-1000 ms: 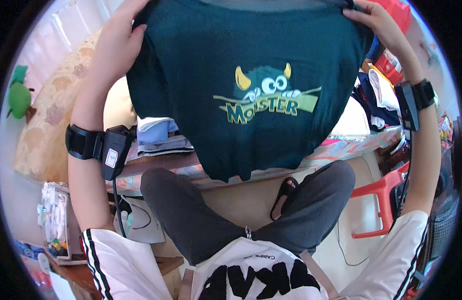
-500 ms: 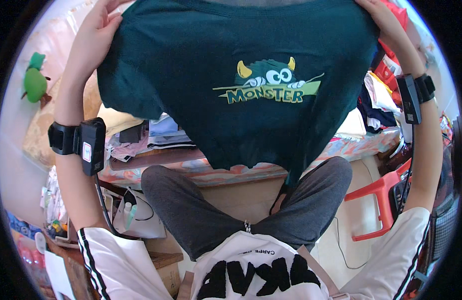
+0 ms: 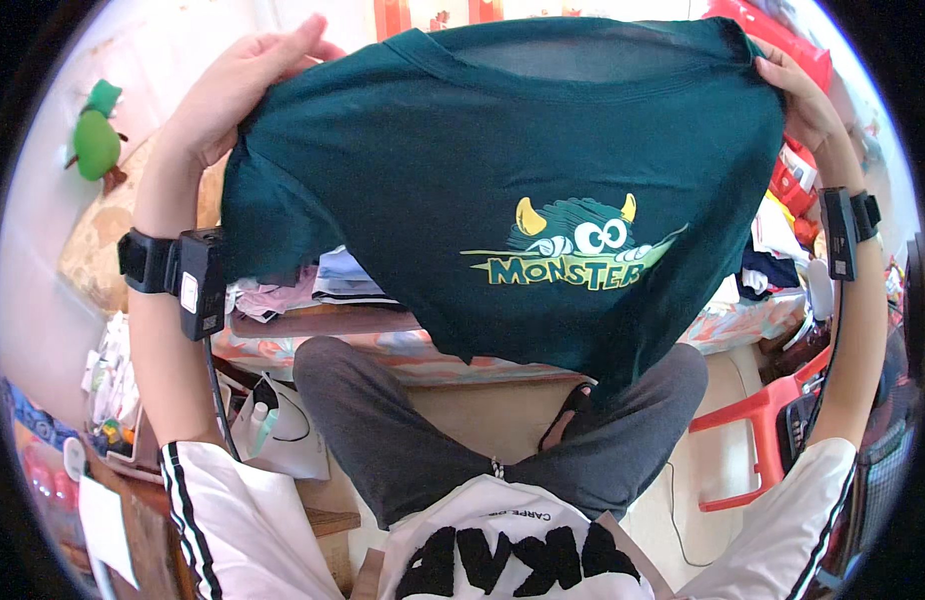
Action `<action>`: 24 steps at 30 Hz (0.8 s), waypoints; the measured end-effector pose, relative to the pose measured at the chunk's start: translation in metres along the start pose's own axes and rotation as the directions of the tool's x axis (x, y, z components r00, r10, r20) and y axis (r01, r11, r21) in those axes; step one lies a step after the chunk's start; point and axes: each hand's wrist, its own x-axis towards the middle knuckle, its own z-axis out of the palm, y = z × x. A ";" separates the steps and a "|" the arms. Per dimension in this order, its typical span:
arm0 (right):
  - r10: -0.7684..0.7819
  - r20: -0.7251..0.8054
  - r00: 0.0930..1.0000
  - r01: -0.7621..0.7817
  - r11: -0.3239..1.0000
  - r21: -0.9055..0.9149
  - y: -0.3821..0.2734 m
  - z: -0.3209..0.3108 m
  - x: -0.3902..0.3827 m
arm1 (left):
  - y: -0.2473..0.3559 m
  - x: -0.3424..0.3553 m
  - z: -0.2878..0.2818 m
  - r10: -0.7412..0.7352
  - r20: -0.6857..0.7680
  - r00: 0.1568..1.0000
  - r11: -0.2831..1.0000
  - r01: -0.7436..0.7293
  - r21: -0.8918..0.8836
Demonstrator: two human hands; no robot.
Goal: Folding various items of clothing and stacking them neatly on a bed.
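A dark green T-shirt (image 3: pixel 403 190), printed with a yellow-horned cartoon monster, is spread in the air before me, above my lap. At its left shoulder is my left hand (image 3: pixel 253 85); thumb and a finger stick out above the fabric, and the other fingers are hidden behind it. The cloth there stays up against this hand. My right hand (image 3: pixel 795 95) pinches the opposite shoulder beside the collar, thumb in front. The neckline sags between the two hands, and the lower hem hangs unevenly toward my right knee.
Folded clothes (image 3: pixel 348 275) lie on a bed with a patterned cover (image 3: pixel 463 370). A red plastic stool (image 3: pixel 748 430) stands at the right. On the left are a white bag (image 3: pixel 283 430) holding bottles and a green plush toy (image 3: pixel 98 145) by the wall. A thin cable crosses the floor.
The T-shirt has come lower and a little to the right, its collar now in full view. My left hand's thumb has lifted away from the cloth. The right hand keeps its hold.
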 end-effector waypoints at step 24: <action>-0.377 -0.490 0.786 0.347 0.925 -0.154 -0.049 0.118 0.009 | 0.043 -0.018 0.002 0.526 -0.282 0.802 0.822 -0.395 0.410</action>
